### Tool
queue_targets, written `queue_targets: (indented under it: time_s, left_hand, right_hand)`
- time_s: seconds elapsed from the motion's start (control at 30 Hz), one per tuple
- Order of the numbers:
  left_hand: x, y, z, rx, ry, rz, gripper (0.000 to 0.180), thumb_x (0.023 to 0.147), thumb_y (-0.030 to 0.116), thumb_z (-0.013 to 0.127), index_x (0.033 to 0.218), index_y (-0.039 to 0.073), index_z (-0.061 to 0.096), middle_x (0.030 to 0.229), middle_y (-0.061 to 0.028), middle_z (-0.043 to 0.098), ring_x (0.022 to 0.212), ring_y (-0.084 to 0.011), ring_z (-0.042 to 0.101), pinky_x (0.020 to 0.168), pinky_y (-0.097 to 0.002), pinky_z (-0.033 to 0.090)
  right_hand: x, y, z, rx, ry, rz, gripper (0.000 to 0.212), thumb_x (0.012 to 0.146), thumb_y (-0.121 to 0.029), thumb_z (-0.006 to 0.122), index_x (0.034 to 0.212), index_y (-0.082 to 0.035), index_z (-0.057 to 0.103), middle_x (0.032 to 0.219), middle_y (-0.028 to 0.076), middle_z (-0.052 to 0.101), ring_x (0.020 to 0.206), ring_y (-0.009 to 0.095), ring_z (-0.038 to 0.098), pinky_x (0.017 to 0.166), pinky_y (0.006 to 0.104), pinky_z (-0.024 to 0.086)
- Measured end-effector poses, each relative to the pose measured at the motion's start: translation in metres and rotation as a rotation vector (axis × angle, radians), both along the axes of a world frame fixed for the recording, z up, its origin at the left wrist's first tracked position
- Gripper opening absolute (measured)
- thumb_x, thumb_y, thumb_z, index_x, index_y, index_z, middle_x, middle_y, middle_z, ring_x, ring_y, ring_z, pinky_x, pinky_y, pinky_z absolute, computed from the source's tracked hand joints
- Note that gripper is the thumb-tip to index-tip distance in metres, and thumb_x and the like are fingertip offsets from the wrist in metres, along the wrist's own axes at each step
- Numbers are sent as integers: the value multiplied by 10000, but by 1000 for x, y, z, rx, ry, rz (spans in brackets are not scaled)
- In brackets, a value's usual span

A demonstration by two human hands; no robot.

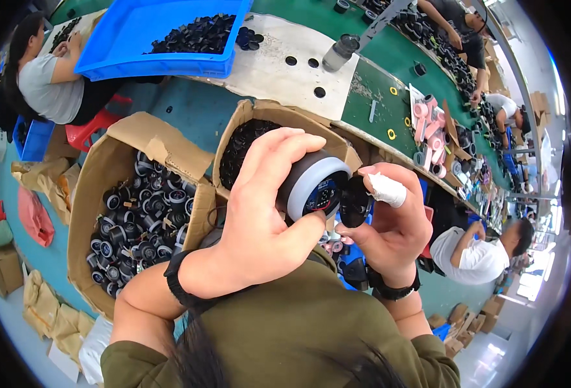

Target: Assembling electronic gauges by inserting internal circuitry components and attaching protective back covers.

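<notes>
My left hand [259,210] is wrapped around a round dark housing with a light grey rim [296,187]. Its open end faces right and shows a blue circuit board [324,194] and a bit of red wire inside. Between thumb and fingers, my right hand [395,226] pinches a small glossy black disc-shaped cap [355,202], close beside the open end. Whether the cap touches the rim I cannot tell. White tape [389,190] wraps one finger of the right hand.
At left stands a cardboard box [78,220] full of similar round units; another box [239,119] behind my hands holds black parts. A blue tray [162,67] of black pieces sits on the bench [272,77]. Pink handheld parts [431,132] lie at right. Several people work nearby.
</notes>
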State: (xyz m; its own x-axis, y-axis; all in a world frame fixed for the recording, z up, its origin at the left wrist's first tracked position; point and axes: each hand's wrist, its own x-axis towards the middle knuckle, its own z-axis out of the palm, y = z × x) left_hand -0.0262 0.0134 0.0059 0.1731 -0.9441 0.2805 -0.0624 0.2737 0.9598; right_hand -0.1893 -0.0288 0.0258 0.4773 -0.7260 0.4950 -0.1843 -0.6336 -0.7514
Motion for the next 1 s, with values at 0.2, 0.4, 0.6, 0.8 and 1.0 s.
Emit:
queue_targets:
  time_s: [0.2, 0.4, 0.6, 0.8, 1.0]
  left_hand:
    - [5, 2, 4, 18, -162, 9, 571, 560, -56, 547, 1123, -2, 466, 1182, -161, 384, 1075, -219, 440, 897, -304, 355]
    - [5, 3, 10, 38, -170, -2, 577, 557, -41, 564, 1124, 10, 470, 1156, -175, 407, 1047, -243, 463, 872, -312, 379]
    - [10, 0, -1, 54, -54, -90, 599, 562, -33, 544, 1151, 3, 442, 1143, -137, 415, 1049, -223, 453, 898, -299, 356]
    - [15, 0, -7, 266, 284, -277, 660, 547, 7, 506, 1197, -2, 394, 1135, -91, 406, 1051, -175, 443, 907, -276, 345]
    - [15, 1, -14, 217, 296, -301, 681, 542, 33, 522, 1207, -12, 382, 1152, -99, 390, 1082, -185, 420, 928, -286, 328]
  right_hand:
    - [5, 2, -3, -128, 71, -5, 451, 587, -44, 750, 1007, -36, 585, 983, 141, 561, 853, 243, 564, 710, 304, 477]
    - [8, 1, 0, -176, 108, -32, 381, 579, -71, 758, 930, -33, 617, 950, 123, 571, 817, 228, 574, 680, 286, 486]
    - [12, -6, 14, -157, 219, 54, 374, 589, -82, 747, 939, -34, 624, 932, 110, 564, 803, 213, 565, 644, 282, 484]
    - [15, -13, 26, -23, 338, 184, 347, 598, -39, 718, 923, -12, 600, 913, 112, 530, 771, 224, 545, 629, 296, 477]
    - [14, -13, 27, 14, 391, 196, 345, 596, -35, 712, 919, -15, 590, 916, 103, 506, 770, 221, 538, 609, 297, 472]
